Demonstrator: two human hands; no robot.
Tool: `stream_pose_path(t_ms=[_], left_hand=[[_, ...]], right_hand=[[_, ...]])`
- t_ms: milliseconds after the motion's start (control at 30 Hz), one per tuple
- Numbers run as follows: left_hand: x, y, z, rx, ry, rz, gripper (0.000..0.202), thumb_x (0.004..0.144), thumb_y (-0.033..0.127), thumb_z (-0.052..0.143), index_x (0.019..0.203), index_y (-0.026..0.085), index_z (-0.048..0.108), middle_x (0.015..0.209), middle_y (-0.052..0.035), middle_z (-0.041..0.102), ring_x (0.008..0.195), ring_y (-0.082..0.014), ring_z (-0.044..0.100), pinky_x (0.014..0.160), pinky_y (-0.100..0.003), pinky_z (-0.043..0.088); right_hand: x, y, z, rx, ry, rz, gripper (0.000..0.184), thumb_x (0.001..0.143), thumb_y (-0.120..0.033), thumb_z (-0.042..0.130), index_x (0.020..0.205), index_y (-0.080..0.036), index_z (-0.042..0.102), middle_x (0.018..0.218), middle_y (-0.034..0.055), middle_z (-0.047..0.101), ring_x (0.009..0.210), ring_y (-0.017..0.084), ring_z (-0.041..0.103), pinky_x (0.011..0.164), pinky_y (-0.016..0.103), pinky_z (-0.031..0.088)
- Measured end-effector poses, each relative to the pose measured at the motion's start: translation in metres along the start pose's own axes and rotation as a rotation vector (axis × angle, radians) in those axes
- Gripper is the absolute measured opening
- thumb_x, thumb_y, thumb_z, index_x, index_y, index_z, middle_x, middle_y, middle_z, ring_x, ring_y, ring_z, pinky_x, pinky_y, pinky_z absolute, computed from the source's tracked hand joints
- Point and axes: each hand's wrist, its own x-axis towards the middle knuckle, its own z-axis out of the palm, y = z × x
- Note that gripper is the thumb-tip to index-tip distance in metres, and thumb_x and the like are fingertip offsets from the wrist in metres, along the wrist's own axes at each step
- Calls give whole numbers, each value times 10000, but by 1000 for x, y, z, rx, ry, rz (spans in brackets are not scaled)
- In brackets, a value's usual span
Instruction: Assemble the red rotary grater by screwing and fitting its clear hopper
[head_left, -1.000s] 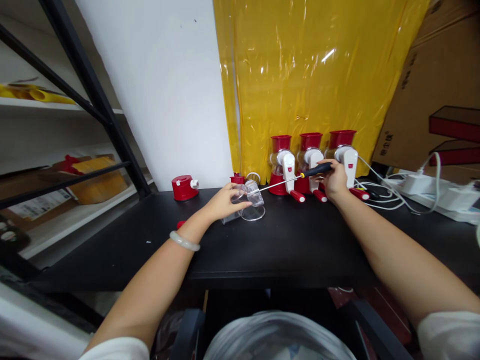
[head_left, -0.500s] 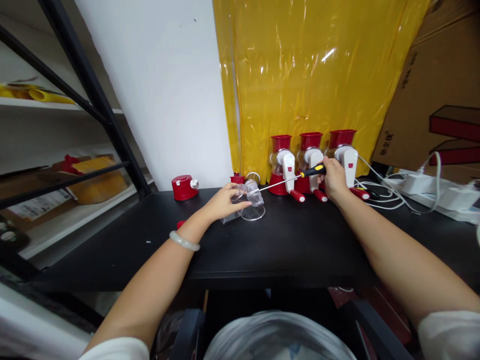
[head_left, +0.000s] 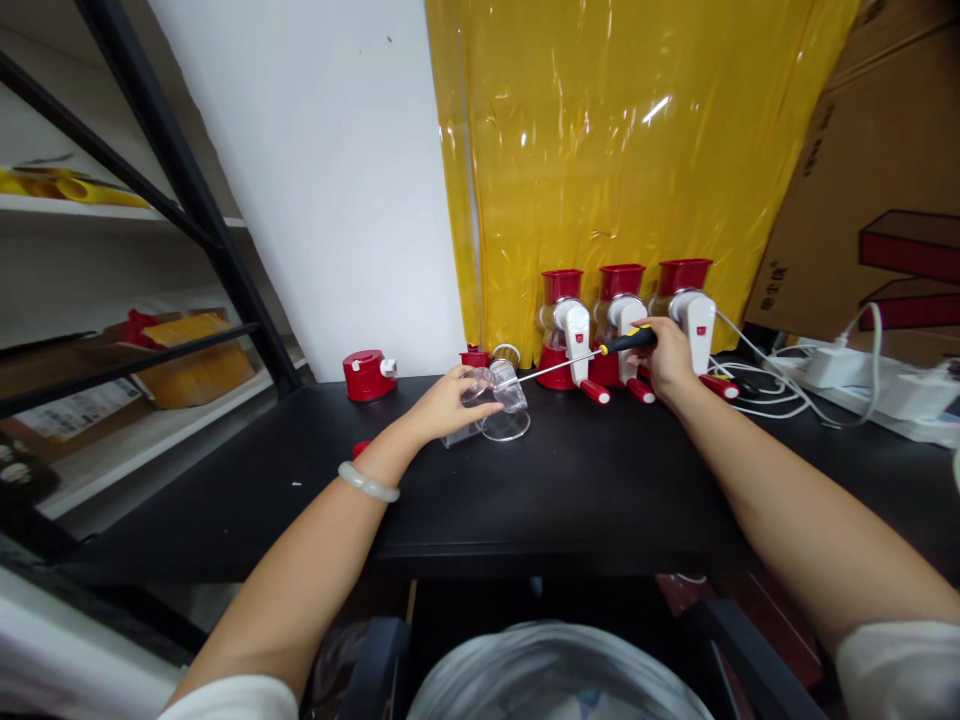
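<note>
My left hand point(head_left: 455, 402) is closed on a clear plastic grater body point(head_left: 508, 392), which lies tilted on the black table. My right hand point(head_left: 664, 352) grips the black and yellow handle of a screwdriver point(head_left: 624, 341). Its long metal shaft points left, and the tip reaches the clear body beside my left fingers; the exact contact point is too small to make out. A red base with a white knob point(head_left: 370, 375) stands to the left. Behind my right hand are three rotary graters point(head_left: 574, 335) with red hoppers, white cranks and red handles.
White cables and a power strip point(head_left: 900, 395) lie at the right, before a large cardboard box point(head_left: 862, 200). Yellow plastic sheeting point(head_left: 645, 150) hangs behind the table point(head_left: 585, 500). A metal shelf rack stands on the left. A bag-lined bin point(head_left: 555, 660) is below the front edge.
My right fingers have shifted slightly around the screwdriver handle. The left hand and the clear body stay in place.
</note>
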Motion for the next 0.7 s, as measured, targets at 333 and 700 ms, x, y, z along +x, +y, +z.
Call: stream_pose_path(t_ms=[333, 700], left_hand=[[0, 0, 0, -5, -1, -4, 396, 839, 527, 701, 1050, 193, 725, 1183, -120, 592, 1101, -265, 612, 1017, -450, 486], [0, -2, 0, 6, 4, 12, 377, 848, 520, 699, 1026, 190, 733, 1165, -115, 591, 1090, -258, 610, 1007, -447, 489]], right_hand=[[1, 3, -2, -12, 3, -31, 429, 858, -642, 507, 744, -228, 520, 488, -52, 512, 328, 88, 455, 306, 203, 368], [1, 2, -2, -18, -26, 1, 177, 832, -348, 504, 827, -199, 598, 537, -36, 564, 372, 109, 531, 344, 207, 399]])
